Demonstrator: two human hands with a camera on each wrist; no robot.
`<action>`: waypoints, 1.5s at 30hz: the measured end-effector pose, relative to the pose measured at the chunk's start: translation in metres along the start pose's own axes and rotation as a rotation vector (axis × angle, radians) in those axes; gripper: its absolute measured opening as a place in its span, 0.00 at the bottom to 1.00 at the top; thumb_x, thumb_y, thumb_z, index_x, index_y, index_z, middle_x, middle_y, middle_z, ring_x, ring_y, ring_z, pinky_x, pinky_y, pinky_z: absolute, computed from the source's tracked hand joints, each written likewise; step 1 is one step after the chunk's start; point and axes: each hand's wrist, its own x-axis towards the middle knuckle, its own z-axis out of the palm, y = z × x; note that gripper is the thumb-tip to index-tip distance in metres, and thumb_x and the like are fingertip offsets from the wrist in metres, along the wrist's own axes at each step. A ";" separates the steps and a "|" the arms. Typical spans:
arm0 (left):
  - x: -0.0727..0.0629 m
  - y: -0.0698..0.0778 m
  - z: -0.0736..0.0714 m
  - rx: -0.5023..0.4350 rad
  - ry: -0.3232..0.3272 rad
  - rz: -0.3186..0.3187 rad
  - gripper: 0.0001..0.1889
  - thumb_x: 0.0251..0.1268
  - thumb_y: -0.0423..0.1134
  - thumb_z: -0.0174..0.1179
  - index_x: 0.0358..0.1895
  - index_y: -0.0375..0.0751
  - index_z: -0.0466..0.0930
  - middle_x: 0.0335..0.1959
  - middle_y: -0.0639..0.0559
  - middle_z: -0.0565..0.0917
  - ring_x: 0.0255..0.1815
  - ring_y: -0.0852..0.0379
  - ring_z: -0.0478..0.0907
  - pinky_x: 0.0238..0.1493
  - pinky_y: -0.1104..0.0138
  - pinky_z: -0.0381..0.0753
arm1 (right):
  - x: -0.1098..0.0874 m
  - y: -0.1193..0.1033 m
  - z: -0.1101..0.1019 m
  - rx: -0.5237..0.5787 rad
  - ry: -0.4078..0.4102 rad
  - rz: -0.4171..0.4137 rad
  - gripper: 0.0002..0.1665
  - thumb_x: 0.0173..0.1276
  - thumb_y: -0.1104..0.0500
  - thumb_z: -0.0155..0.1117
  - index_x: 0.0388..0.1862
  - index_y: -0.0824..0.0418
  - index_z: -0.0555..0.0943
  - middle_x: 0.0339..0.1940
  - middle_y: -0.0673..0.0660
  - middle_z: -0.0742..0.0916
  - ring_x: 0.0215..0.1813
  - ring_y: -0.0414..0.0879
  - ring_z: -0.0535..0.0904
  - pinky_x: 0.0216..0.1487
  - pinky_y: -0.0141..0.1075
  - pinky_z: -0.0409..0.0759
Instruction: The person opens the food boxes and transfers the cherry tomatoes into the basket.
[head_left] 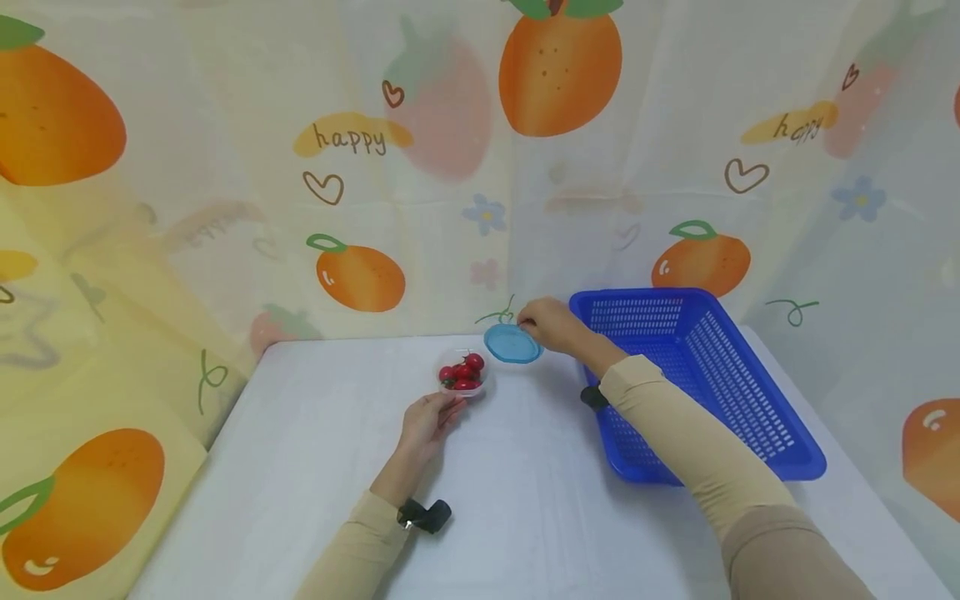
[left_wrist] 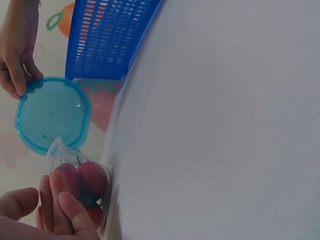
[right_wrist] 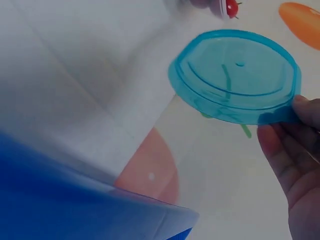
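Note:
A small clear plastic container (head_left: 486,385) holding several red cherry tomatoes (head_left: 463,372) sits on the white table. My left hand (head_left: 427,425) is at its near side, with the fingers (left_wrist: 59,195) against the wall. In the left wrist view the thumb stands apart from them. A translucent blue lid (head_left: 513,344) is held up just right of the container. My right hand (head_left: 551,323) pinches its edge, the thumb (right_wrist: 307,109) on one face and the fingers behind. The lid hangs tilted in the air, apart from the container.
A large blue plastic basket (head_left: 712,383) with perforated walls stands on the right of the white-covered table (head_left: 315,467), under my right forearm. A fruit-printed cloth (head_left: 247,167) hangs behind the table and down both sides.

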 end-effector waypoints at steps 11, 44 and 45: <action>-0.001 0.000 -0.001 -0.008 0.003 -0.009 0.14 0.71 0.38 0.55 0.54 0.34 0.72 0.41 0.50 0.87 0.44 0.59 0.86 0.62 0.63 0.79 | 0.004 0.003 0.005 -0.068 -0.200 0.004 0.12 0.70 0.63 0.57 0.43 0.65 0.86 0.42 0.60 0.89 0.44 0.50 0.83 0.49 0.40 0.84; -0.002 0.001 -0.001 0.011 -0.017 0.015 0.14 0.71 0.39 0.55 0.53 0.35 0.74 0.41 0.51 0.87 0.46 0.58 0.86 0.62 0.62 0.79 | 0.017 0.013 0.033 -0.139 -0.414 0.225 0.14 0.70 0.65 0.57 0.53 0.65 0.78 0.48 0.61 0.85 0.50 0.52 0.80 0.55 0.42 0.82; -0.002 0.001 -0.001 0.010 -0.018 0.014 0.14 0.71 0.39 0.55 0.54 0.35 0.74 0.42 0.51 0.87 0.46 0.58 0.86 0.62 0.62 0.79 | 0.018 0.012 0.035 -0.161 -0.421 0.227 0.13 0.70 0.65 0.56 0.52 0.65 0.78 0.46 0.60 0.85 0.48 0.51 0.80 0.55 0.41 0.82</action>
